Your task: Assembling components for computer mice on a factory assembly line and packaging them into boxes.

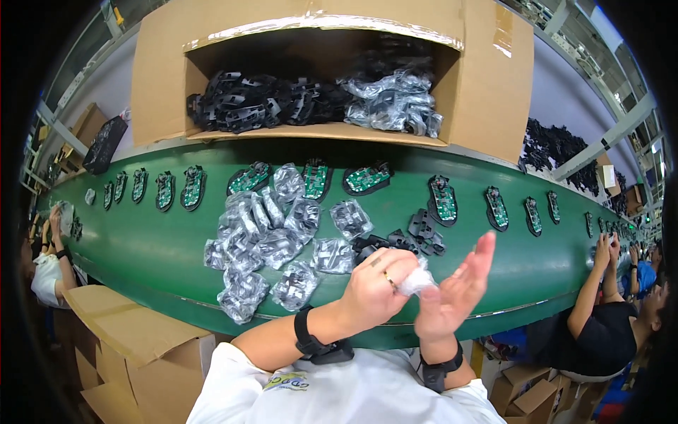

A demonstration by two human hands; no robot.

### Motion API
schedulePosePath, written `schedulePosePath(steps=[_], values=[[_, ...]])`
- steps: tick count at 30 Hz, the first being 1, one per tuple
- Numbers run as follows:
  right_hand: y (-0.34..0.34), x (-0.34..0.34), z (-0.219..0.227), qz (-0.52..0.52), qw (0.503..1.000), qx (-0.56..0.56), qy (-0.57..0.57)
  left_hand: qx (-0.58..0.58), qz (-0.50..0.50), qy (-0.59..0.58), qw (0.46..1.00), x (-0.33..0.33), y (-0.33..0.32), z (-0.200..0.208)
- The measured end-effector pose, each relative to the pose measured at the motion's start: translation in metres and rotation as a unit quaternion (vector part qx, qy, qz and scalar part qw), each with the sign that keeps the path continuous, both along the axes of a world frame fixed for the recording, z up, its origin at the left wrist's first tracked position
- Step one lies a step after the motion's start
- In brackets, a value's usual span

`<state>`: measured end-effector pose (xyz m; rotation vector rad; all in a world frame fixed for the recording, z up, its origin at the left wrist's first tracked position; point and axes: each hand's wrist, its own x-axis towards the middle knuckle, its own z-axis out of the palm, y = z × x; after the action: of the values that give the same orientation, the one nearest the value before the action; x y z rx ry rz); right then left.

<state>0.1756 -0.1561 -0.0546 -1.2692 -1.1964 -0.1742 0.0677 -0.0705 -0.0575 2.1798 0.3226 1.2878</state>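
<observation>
Left hand [378,290], as my remote feed shows it, is curled tightly around crumpled clear plastic wrap [417,281], above the near edge of the green belt [162,247]. Just beside it, the right hand [452,304] has its fingers straightened, the thumb near the wrap; I cannot tell whether they touch.

From the far left I make out a co-worker in white [49,279], then a flapped cardboard carton [134,318] below the belt. Five black housings with green circuit boards [193,187] line the belt toward a heap of clear-bagged black parts [244,240]. Behind that, a large cardboard box [159,78] holds loose black plastic pieces [244,99] and, to their right, bagged ones [392,99]. Unbagged black plastic parts [424,230] lie just beyond the hands. Further right I see more board-filled housings [496,208], then a co-worker in black [593,332].
</observation>
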Motion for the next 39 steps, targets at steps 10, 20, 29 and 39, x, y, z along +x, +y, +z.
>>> schedulePosePath(steps=[10,20,29,39], values=[[-0.009,-0.015,-0.022,0.385,0.861,0.026,0.33,-0.045,-0.174,0.038,0.983,-0.035,-0.016,0.018],[0.041,0.031,0.029,0.184,0.956,-0.228,0.005,0.112,0.098,0.433,0.889,-0.12,0.028,-0.019],[0.136,0.015,0.031,0.125,0.766,-0.538,-0.33,0.066,0.371,0.443,0.813,-0.206,0.075,-0.035],[0.097,-0.005,0.02,0.268,0.906,-0.329,0.022,-0.154,0.128,0.139,0.97,-0.139,0.049,0.017]])
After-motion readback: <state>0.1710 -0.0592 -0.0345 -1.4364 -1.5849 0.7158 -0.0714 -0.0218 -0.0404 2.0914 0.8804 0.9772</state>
